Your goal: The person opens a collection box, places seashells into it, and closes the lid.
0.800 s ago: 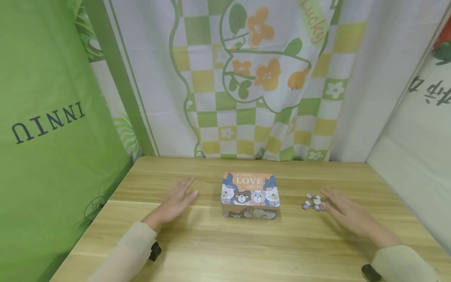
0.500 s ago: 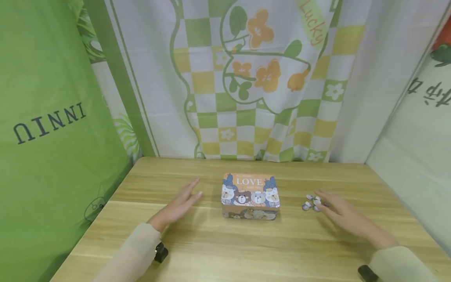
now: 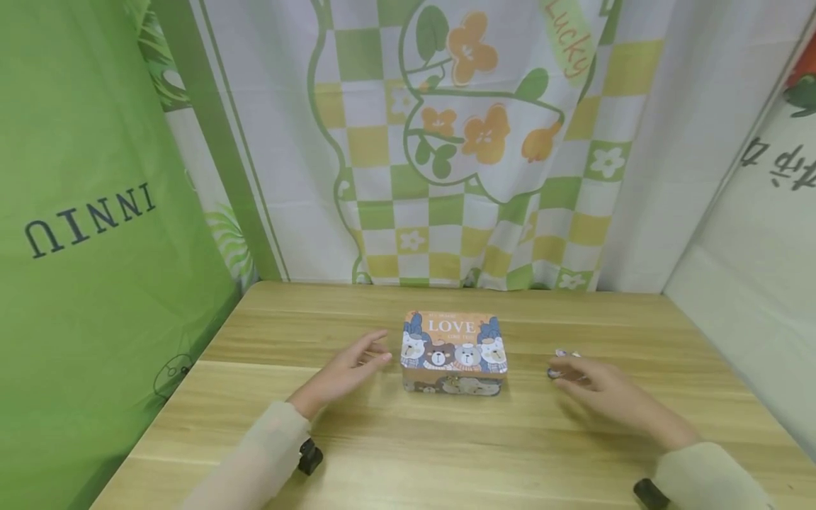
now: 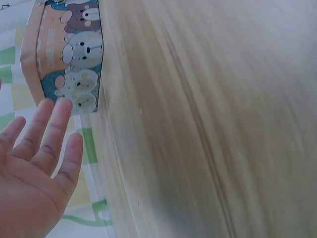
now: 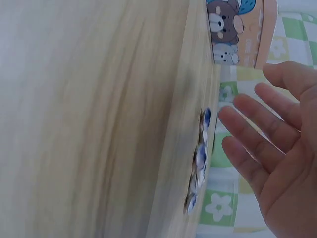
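Left hand [image 3: 343,372] nearer than before to the "LOVE" box [image 3: 454,354]

A table [image 3: 446,446] spreads before you. On it, around the middle from left to right and towards the far side, sits a box [image 3: 453,347]. Your left hand [image 3: 347,372] is just beside the box, on its left. To the box's right, apart from it, a group of pieces [image 5: 200,157] lies on the table, partly behind your right hand [image 3: 605,393]. A curtain [image 3: 484,170] hangs beyond the table's far edge.
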### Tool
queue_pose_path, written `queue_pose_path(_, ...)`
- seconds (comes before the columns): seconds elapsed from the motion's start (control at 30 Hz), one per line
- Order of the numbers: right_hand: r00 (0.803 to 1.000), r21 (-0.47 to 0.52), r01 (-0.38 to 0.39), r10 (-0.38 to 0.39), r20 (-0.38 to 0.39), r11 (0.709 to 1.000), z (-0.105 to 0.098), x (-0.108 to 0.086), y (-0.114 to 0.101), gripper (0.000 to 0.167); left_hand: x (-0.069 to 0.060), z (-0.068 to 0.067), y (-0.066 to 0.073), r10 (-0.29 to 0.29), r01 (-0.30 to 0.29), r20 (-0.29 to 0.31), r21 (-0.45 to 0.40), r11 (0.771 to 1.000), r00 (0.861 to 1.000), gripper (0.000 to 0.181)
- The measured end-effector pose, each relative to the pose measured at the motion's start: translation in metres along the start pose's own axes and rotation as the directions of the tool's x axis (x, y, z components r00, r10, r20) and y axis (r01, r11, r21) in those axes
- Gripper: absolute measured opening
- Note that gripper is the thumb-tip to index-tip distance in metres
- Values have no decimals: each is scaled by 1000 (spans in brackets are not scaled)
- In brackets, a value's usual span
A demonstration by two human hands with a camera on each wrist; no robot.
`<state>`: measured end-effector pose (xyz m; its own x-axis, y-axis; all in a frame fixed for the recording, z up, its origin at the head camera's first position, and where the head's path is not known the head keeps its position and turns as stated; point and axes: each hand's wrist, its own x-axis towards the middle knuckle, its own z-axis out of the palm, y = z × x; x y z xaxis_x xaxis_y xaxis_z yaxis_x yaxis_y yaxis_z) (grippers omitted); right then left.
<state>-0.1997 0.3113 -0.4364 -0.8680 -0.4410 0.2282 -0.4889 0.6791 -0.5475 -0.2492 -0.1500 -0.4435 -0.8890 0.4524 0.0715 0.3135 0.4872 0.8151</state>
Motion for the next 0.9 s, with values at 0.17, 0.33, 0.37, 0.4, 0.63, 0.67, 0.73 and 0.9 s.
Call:
queue_pose_path(0.17,999,-8,27,-26,37,1000,3,3,-6,28,4,9,2,6,-6,7,-1,1000,1000,59)
queue_pose_path(0.33,998,4,43,-43,48,999,8,6,-12,24,9,16,3,32,-32,2,-4,999,1000,53)
queue_pose_path(0.37,998,4,41,-42,49,999,10,7,-14,24,10,17,4,34,-34,1,-6,999,999,53)
queue_pose_path(0.4,998,3,40,-40,57,999,11,8,-15,25,11,18,4,37,-37,-1,-8,999,999,52)
queue_pose_path(0.63,990,74,41,-50,133,996,24,16,-34,28,14,23,9,40,-41,-10,-27,999,999,52)
queue_pose_path(0.67,988,88,43,-56,143,995,26,18,-37,29,14,24,11,39,-39,-12,-31,999,999,52)
queue_pose_path(0.73,983,116,50,-69,168,992,31,21,-44,30,14,24,14,32,-33,-15,-37,999,999,52)
queue_pose_path(0.9,973,173,73,-109,205,982,42,28,-56,31,13,25,15,9,-10,-11,-48,999,1000,52)
